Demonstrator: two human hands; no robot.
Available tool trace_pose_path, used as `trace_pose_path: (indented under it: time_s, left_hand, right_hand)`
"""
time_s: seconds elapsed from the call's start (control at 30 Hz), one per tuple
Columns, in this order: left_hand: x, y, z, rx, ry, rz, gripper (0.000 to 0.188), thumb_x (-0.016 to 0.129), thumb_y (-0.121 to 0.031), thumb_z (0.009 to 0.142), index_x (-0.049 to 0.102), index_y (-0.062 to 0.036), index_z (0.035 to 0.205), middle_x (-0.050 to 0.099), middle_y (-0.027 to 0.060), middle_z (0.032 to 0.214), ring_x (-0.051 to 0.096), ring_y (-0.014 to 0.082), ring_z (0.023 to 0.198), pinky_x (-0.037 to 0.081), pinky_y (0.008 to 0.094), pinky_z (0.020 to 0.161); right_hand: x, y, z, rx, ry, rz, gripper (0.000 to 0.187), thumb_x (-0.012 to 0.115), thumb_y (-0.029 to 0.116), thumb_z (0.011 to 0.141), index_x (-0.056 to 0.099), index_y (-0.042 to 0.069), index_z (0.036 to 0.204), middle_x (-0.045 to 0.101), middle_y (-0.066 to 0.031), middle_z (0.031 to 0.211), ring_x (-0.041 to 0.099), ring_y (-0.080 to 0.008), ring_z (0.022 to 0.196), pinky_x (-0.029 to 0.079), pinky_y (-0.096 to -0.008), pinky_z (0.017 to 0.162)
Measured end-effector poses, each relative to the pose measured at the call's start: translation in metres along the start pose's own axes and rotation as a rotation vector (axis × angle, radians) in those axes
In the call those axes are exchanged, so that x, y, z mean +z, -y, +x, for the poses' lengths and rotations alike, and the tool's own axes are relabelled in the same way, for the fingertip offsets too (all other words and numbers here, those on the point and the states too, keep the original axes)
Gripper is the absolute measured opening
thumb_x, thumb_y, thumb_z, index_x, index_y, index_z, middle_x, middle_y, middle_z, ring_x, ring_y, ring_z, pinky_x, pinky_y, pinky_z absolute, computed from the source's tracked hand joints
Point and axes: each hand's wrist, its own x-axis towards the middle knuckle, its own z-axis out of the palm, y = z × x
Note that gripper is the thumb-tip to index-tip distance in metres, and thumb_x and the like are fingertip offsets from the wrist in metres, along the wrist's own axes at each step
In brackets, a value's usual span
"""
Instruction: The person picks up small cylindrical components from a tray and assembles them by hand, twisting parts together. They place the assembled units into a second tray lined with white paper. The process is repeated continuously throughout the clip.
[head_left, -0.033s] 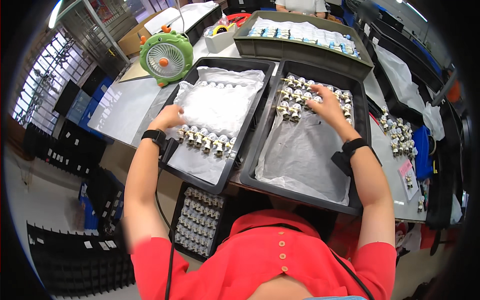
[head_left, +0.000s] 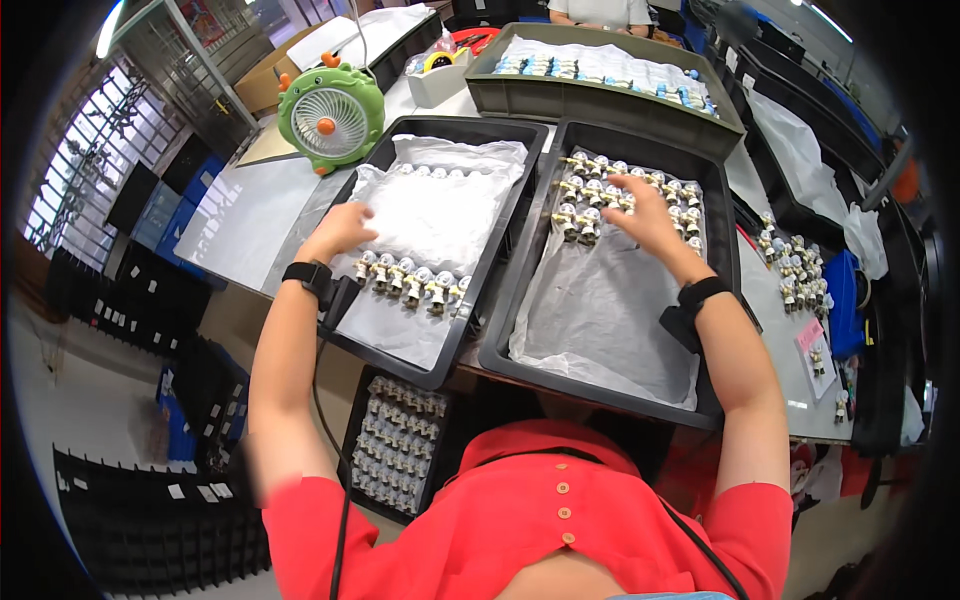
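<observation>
Two black trays lie side by side in front of me. In the left tray, a row of small white-headed figurines lies on a white liner sheet, with more heads showing at its far edge. My left hand hovers over this tray's left side, just beyond the row, fingers spread and holding nothing visible. The right tray carries several rows of similar figurines in its far half. Above them is my right hand, thumb and fingers apart; whether the fingertips touch a figurine cannot be made out.
A green fan stands at the far left. Behind the trays sits an olive bin with blue-and-white figurines. Loose figurines and a blue box are on the right. Another person is across the table.
My left hand has shifted slightly away from me and to the right. My right hand has moved a little left over the figurines. The trays and their rows look the same.
</observation>
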Motion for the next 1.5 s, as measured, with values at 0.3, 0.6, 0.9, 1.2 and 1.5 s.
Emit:
trace_pose_path:
  time_s: [0.3,0.6,0.9,1.2,1.5]
  left_hand:
    - [-0.019,-0.209,-0.069,0.601,0.123,-1.005,0.027,0.063,-0.013,0.086,0.060,-0.0033,0.111,0.063,0.0049,0.100,0.060,0.0092,0.091,0.047,0.0235,0.080]
    - [0.049,-0.224,-0.050,0.428,0.120,-1.309,0.032,0.064,-0.017,0.085,0.058,-0.0008,0.112,0.061,0.0051,0.102,0.058,0.0091,0.091,0.046,0.0218,0.078]
    - [0.045,-0.220,-0.041,0.430,0.040,-1.216,0.030,0.064,-0.015,0.083,0.060,-0.0029,0.110,0.061,0.0051,0.094,0.058,0.0097,0.081,0.047,0.0238,0.072]
    - [-0.012,-0.157,0.049,0.418,0.025,-0.518,0.037,0.068,-0.029,0.079,0.064,-0.0046,0.106,0.065,0.0108,0.098,0.062,0.0175,0.087,0.048,0.0309,0.077]
    - [-0.049,-0.081,0.168,0.042,-0.329,0.254,0.037,0.066,-0.018,0.076,0.054,-0.0067,0.109,0.049,0.0151,0.116,0.057,0.0339,0.103,0.048,0.0439,0.084]
  right_hand:
    - [0.031,0.008,-0.021,0.048,0.302,-0.083,0.053,0.072,0.017,0.063,0.055,0.006,0.113,0.048,-0.0144,0.112,0.052,-0.0315,0.102,0.044,-0.0367,0.090]
    - [0.010,0.031,-0.008,0.055,0.168,0.018,0.057,0.070,0.016,0.063,0.053,0.008,0.117,0.048,-0.0140,0.109,0.053,-0.0298,0.100,0.046,-0.0361,0.086]
    - [-0.017,0.101,-0.001,-0.132,-0.043,0.244,0.067,0.075,0.012,0.064,0.049,0.009,0.126,0.046,-0.0093,0.114,0.050,-0.0188,0.093,0.045,-0.0307,0.082]
    - [-0.019,0.097,0.003,-0.074,-0.067,0.299,0.070,0.076,0.010,0.065,0.046,0.009,0.128,0.046,-0.0076,0.117,0.051,-0.0178,0.095,0.047,-0.0297,0.081]
    - [-0.015,0.102,0.002,0.009,0.031,0.362,0.071,0.075,0.008,0.064,0.045,0.008,0.128,0.044,-0.0066,0.117,0.048,-0.0168,0.096,0.046,-0.0300,0.082]
